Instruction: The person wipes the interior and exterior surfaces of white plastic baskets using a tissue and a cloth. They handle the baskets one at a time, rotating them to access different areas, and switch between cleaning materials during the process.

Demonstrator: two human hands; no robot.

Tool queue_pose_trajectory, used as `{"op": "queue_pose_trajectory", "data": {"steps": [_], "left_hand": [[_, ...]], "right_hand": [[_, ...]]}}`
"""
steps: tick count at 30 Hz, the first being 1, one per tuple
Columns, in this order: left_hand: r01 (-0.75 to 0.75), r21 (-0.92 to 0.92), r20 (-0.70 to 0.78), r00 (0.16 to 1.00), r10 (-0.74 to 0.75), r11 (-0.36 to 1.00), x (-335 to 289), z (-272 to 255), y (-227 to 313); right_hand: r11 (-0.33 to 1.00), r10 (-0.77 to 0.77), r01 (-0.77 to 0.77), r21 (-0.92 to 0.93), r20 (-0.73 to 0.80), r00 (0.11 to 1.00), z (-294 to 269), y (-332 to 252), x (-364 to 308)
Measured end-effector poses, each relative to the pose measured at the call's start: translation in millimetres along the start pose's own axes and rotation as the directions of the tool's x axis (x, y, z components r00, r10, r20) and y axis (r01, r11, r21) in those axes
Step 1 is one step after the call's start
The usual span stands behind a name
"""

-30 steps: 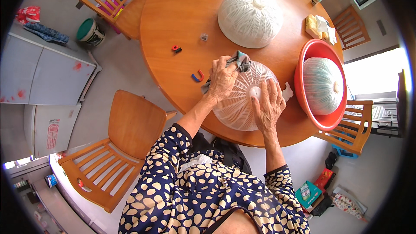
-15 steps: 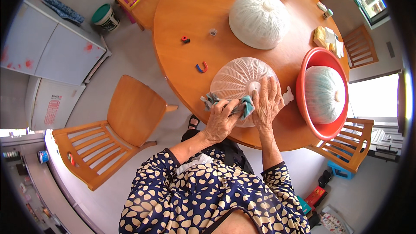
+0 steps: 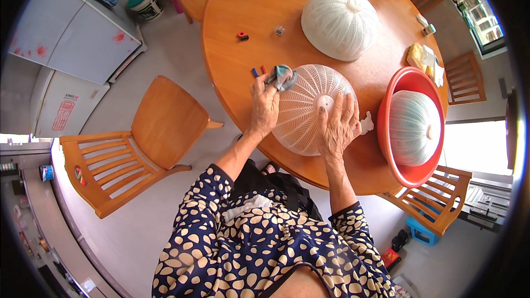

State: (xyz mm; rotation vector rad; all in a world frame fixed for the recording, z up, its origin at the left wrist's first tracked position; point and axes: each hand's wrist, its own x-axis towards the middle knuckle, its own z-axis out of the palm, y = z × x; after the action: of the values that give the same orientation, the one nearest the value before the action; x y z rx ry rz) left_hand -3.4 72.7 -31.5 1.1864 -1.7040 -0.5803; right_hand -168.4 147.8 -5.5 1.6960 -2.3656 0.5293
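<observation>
While my right hand (image 3: 339, 127) rests spread on the round cover (image 3: 298, 117), which lies on the desk (image 3: 248, 5), my left hand (image 3: 265, 105), clamped on a cloth (image 3: 284, 79), is at its left edge.

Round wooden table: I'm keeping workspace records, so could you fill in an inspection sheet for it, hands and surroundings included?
Surface: round wooden table, glossy orange-brown.
Things in hand: slotted plastic dome, knob-side up; grey-green cloth.
Clutter: white slotted dome; red basin holding a pale green dome; crumpled white tissue; blue-and-red piece, partly hidden.
Hands: left hand grips the cloth by the dome's upper-left edge; right hand lies on the dome beside its centre.
Cables: nothing seen.
Surroundings: wooden chair; grey refrigerator; green-lidded bucket.
</observation>
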Motion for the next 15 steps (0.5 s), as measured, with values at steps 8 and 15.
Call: {"op": "queue_pose_trajectory", "data": {"steps": [8, 15], "left_hand": [[-0.252, 0.179, 0.117, 0.965, 0.234, 0.951, -40, -10, 43], [-0.485, 0.118, 0.313, 0.846, 0.431, 0.866, -99, -20, 46]], "right_hand": [[1.000, -0.013, 0.012, -0.015, -0.028, 1.000, -1, -1, 2], [0.999, -0.023, 0.021, -0.039, -0.043, 0.999, 2, -1, 2]]}}
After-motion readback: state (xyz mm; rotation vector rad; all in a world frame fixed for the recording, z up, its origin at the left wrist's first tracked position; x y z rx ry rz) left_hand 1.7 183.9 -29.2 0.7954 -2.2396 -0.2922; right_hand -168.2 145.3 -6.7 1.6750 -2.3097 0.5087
